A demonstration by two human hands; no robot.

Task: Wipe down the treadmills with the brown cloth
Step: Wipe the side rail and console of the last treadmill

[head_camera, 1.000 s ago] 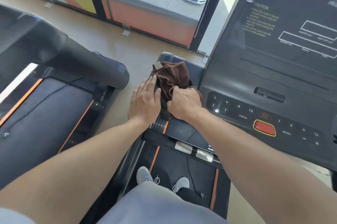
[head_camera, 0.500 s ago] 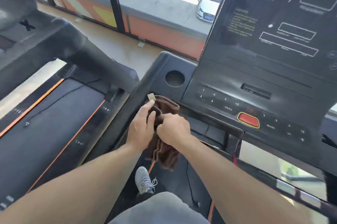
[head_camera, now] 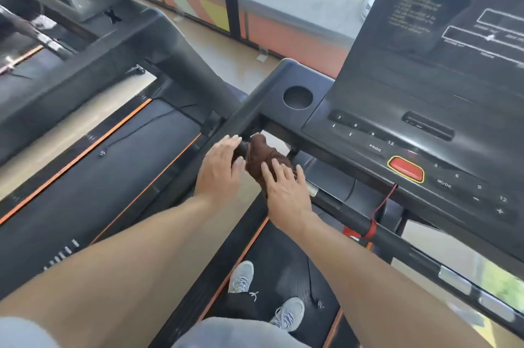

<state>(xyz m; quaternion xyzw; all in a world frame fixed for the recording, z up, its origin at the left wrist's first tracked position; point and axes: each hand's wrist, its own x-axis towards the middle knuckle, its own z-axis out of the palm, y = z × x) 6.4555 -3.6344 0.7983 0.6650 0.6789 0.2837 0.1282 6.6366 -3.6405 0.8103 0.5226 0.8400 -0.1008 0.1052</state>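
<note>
Pressing brown cloth [head_camera: 262,156], right hand [head_camera: 286,191] flat

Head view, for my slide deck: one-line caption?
Both hands press brown cloth around treadmill handlebar.

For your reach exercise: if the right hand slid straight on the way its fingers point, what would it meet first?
The brown cloth: the right hand already lies against it, fingers pointing up-left. Beyond looks like the handrail, though depth is unclear.

Bunched brown cloth [head_camera: 262,156] (on treadmill handlebar [head_camera: 334,206])
</note>
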